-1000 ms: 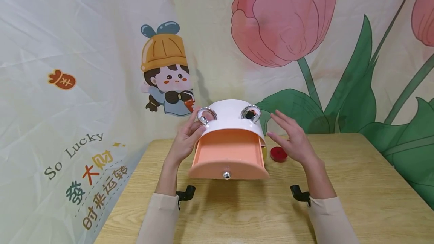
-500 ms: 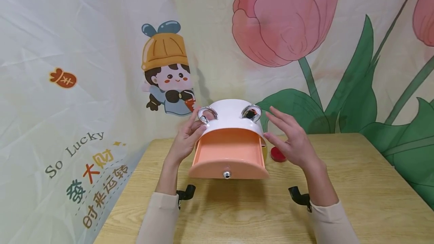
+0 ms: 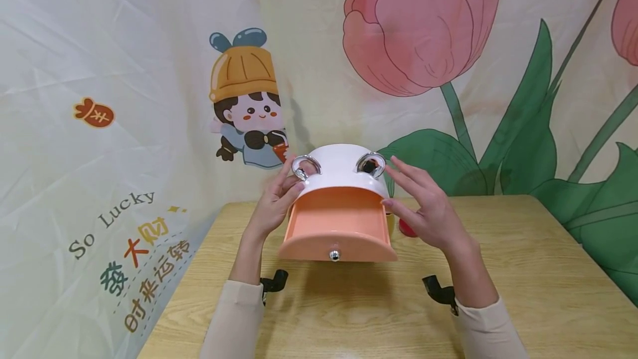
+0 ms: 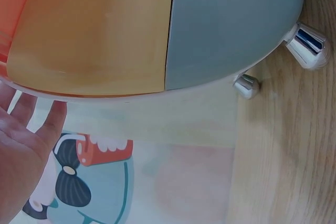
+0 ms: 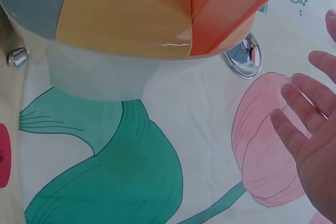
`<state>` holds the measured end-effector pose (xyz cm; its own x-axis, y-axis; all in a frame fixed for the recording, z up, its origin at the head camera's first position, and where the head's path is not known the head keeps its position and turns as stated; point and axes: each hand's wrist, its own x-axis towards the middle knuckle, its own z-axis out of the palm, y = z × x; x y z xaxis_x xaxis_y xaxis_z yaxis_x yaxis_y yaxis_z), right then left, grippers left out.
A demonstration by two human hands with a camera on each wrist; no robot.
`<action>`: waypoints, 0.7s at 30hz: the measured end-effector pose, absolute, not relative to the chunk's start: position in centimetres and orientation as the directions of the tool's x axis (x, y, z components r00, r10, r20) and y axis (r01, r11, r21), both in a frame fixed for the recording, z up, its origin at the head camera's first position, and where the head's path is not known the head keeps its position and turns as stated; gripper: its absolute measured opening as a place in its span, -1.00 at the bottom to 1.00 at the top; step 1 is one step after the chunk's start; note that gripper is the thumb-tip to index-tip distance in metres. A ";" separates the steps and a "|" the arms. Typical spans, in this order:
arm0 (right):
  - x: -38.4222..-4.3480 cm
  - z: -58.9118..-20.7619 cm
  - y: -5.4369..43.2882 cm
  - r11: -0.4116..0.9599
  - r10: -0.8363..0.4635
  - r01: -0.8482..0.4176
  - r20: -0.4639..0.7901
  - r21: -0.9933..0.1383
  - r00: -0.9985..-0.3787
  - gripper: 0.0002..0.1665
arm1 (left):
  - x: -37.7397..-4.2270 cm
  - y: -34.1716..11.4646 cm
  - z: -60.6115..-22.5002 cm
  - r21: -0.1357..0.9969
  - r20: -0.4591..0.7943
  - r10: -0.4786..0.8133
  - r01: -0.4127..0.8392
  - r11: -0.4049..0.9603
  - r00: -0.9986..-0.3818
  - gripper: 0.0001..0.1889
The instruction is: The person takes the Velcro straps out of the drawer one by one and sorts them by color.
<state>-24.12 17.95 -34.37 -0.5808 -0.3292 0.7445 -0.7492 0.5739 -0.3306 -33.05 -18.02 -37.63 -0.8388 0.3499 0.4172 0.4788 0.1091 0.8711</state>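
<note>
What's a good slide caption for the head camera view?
Left hand touches the white organizer, its orange drawer open; right hand hovers beside.

The right hand (image 5: 310, 145), fingers spread, hovers beside the drawer box (image 5: 131, 14) and chrome ring (image 5: 242, 55).

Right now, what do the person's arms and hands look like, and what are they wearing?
Both hands are bare: the left hand and right hand wear no gloves or rings. Each forearm ends in a pale beige long sleeve. A small black camera mount sits at each wrist.
</note>
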 end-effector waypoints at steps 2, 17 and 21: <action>-23.9 -34.3 17.7 0.569 -0.344 -0.754 0.737 -0.329 -0.581 -0.15 | -33.1 -18.0 -37.6 0.868 0.424 0.352 0.485 0.104 -0.835 -0.25; -22.2 -34.0 14.9 0.493 -0.500 -0.838 0.711 -0.235 -0.494 -0.17 | -33.1 -18.1 -37.6 0.864 0.429 0.354 0.492 0.109 -0.831 -0.24; -21.9 -33.9 14.5 0.476 -0.518 -0.843 0.694 -0.252 -0.500 -0.18 | -33.1 -18.1 -37.6 0.864 0.427 0.351 0.490 0.112 -0.833 -0.24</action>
